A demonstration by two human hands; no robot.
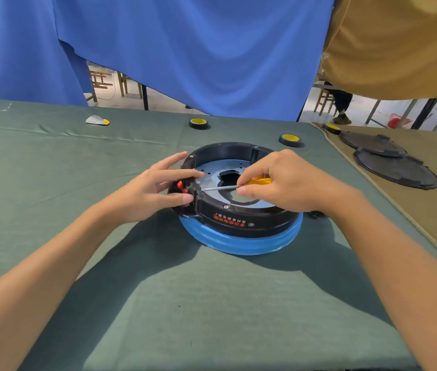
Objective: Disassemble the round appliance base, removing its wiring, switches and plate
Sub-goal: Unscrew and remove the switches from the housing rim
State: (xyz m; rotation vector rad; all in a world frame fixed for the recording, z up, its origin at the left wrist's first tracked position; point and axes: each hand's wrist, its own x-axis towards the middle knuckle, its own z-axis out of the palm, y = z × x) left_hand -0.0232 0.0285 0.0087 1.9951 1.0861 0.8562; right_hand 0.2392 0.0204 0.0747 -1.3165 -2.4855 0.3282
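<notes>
The round appliance base lies upside down on the green cloth: a black ring with red lettering over a blue rim. Inside it sits a silver metal plate with a dark opening in the middle. Red switches show at the base's left side. My left hand grips that switch housing, thumb at the front and fingers over the rim. My right hand holds a yellow-handled screwdriver; its thin shaft points left, the tip near the plate's left edge.
Two rolls of black and yellow tape stand beyond the base, a third at the tan cloth's edge. A small grey and yellow piece lies far left. Two black round covers rest at the right. Blue curtains hang behind.
</notes>
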